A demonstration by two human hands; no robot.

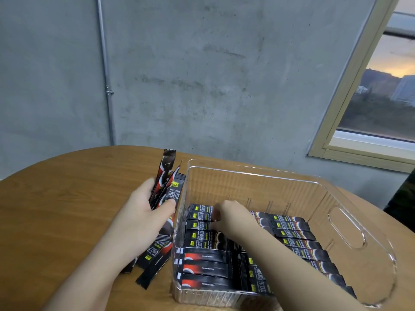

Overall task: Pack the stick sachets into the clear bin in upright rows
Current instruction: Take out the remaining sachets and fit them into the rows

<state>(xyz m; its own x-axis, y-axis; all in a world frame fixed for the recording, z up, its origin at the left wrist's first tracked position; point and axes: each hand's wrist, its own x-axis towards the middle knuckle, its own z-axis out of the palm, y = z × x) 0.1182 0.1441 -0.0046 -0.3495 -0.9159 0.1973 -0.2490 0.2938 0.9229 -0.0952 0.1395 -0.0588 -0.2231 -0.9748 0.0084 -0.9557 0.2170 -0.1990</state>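
Meanwhile the left grip (148,212) clasps a bundle of sachets (165,187); just right, the right grip (226,217) pinches packed sachets (202,215) inside the clear bin (345,223).

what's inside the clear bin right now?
Rows of black stick sachets line the clear bin; the right hand reaches in among them. Its forearm hides the middle sachets.

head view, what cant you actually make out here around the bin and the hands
- Right hand fingertips: curled down among the sachets in the clear bin; the hand's own back hides whether they pinch one.
- Sachets under the right forearm: covered, so the rows cannot be counted.
- Bin's near right corner: cut off by the bottom edge.
- Bundle of sachets in the left hand: they overlap, number unclear.
- Small print on the wrappers: too small to read.
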